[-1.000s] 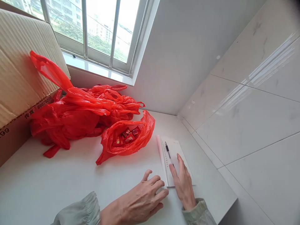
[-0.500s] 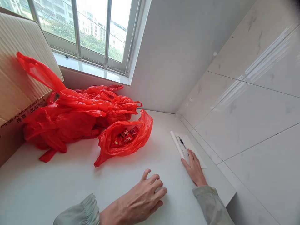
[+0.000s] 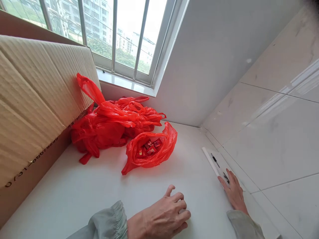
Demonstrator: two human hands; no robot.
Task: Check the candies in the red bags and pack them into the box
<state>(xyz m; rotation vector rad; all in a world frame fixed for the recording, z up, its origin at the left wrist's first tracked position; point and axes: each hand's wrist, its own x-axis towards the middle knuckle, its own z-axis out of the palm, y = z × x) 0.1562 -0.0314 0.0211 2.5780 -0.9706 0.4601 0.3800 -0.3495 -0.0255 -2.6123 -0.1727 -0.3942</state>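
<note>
Bent over the white tabletop (image 3: 104, 186), my left hand (image 3: 166, 212) has its fingers loosely curled and apart, holding nothing. My right hand (image 3: 234, 191) lies with fingers stretched out over a white spiral-bound notebook (image 3: 208, 157). A black pen (image 3: 215, 160) rests on the notebook beyond the fingertips, and a second dark pen (image 3: 226, 177) lies close beside the thumb. Forward of my left hand sits an open red plastic bag (image 3: 134, 161) with several small red packets (image 3: 151, 150) inside.
A heap of crumpled red plastic bags (image 3: 107, 129) lies further back, against a large cardboard box (image 3: 47, 89) on the left. Behind stands a barred window (image 3: 124, 49). A tiled wall (image 3: 281, 136) borders the table on the right.
The view has turned left, so everything sits further right and more of the box shows. The second pen beside my right hand is now more visible. My left hand keeps its curled pose.
</note>
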